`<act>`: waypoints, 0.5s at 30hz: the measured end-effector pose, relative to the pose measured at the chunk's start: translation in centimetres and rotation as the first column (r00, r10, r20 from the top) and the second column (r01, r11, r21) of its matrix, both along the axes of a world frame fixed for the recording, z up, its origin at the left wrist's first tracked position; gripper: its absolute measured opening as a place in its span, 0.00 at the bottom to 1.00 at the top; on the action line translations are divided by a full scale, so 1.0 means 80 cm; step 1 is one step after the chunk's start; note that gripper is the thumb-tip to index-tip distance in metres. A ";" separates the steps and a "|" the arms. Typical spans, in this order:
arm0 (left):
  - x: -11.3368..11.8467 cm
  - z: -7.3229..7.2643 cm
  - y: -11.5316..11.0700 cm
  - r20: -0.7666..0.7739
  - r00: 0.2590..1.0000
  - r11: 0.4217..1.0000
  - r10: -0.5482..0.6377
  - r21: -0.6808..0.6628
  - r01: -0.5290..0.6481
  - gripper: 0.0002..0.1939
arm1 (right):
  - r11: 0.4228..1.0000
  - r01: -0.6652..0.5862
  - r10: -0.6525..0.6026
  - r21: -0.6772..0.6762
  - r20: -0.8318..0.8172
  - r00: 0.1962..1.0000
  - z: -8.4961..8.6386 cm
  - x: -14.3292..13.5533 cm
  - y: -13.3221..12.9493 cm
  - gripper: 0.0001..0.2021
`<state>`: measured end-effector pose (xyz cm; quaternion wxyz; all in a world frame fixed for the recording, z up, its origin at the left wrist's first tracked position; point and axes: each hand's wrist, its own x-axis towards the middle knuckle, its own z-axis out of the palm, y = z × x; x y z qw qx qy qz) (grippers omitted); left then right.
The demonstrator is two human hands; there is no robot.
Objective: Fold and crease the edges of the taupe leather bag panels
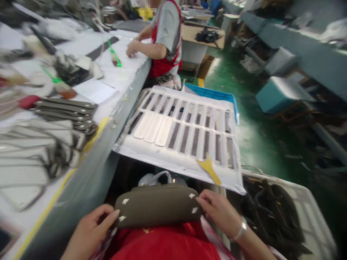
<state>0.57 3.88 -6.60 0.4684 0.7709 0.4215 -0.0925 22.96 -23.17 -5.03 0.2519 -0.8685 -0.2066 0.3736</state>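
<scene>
An olive-grey fabric panel (159, 207) with rounded corners and small white patches near its ends spans the space before the red apron. My left hand (93, 225) pinches its left end between thumb and fingers. At the right end, my right hand (217, 207) grips the edge near two white patches. Beyond the panel lies a white slotted board (173, 159), with several pale strips (162, 130) on its left part and a yellow spatula-like tool (210, 169) on its near edge.
On the left table (94, 144) are stacked grey pieces (24, 166), dark straps (65, 108) and glue containers (65, 89). A person (168, 36) works at its far side. A white bin (311, 206) of dark fabric stands right; a blue crate (214, 93) is behind the board.
</scene>
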 end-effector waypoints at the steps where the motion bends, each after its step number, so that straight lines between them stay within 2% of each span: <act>1: 0.001 0.001 0.001 0.010 1.000 1.000 -0.004 -0.010 0.004 0.19 | 1.000 -0.011 0.011 -0.014 -0.018 1.000 -0.003 0.001 0.000 0.15; 7: 0.004 -0.001 0.013 0.130 0.991 1.000 0.003 -0.029 0.001 0.16 | 0.999 -0.037 0.032 -0.029 -0.151 0.988 -0.018 0.010 0.004 0.18; 11: 0.002 0.001 0.017 0.174 0.984 0.992 0.028 -0.127 -0.006 0.15 | 0.999 0.046 -0.050 -0.022 -0.251 0.967 -0.012 0.010 0.011 0.18; 15: 0.002 0.002 0.022 0.206 0.978 0.984 0.024 -0.180 0.013 0.14 | 0.995 0.079 -0.092 -0.061 -0.249 0.964 0.001 0.007 0.024 0.19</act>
